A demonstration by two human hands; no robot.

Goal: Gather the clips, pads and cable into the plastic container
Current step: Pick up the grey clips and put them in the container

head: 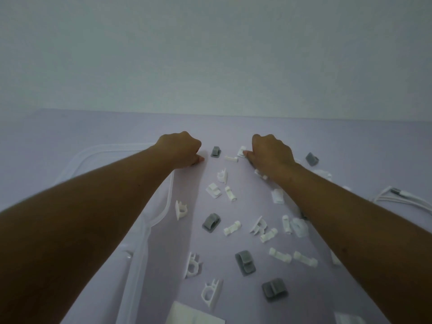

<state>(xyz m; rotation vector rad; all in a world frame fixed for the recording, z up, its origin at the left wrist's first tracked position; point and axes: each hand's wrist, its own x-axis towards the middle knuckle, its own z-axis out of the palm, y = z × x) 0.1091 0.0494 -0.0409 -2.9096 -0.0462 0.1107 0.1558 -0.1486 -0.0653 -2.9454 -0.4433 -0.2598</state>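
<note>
Among scattered clips (230,194), right hand (271,154) pinches white clip (241,151).

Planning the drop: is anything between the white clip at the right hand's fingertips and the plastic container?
Yes. From the white clip at the right hand leftward, a grey clip lies on the table, then the left hand and forearm cross the plastic container's right rim.

Plain, perhaps lilac tabletop (93,127); white clips (232,228), grey clips (211,223), white cable (397,195), translucent container (163,212).
</note>
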